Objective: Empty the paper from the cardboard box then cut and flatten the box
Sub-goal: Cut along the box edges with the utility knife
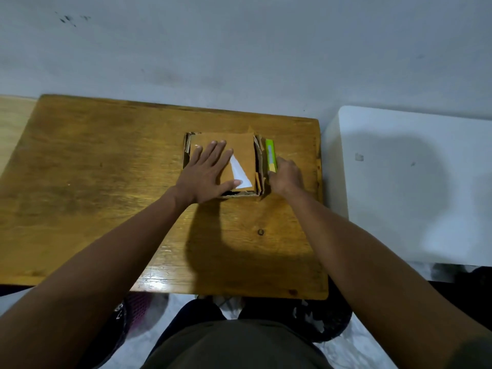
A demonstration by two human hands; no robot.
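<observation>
A flattened cardboard box [223,163] lies on the wooden table [106,182], toward its far right corner, with a white triangular patch [241,173] on its top face. The left hand [207,174] lies flat on the box with fingers straight and spread, pressing down on it. The right hand [286,177] is at the box's right edge, fingers curled around the near end of a green utility knife [271,155] that lies just beside the box.
</observation>
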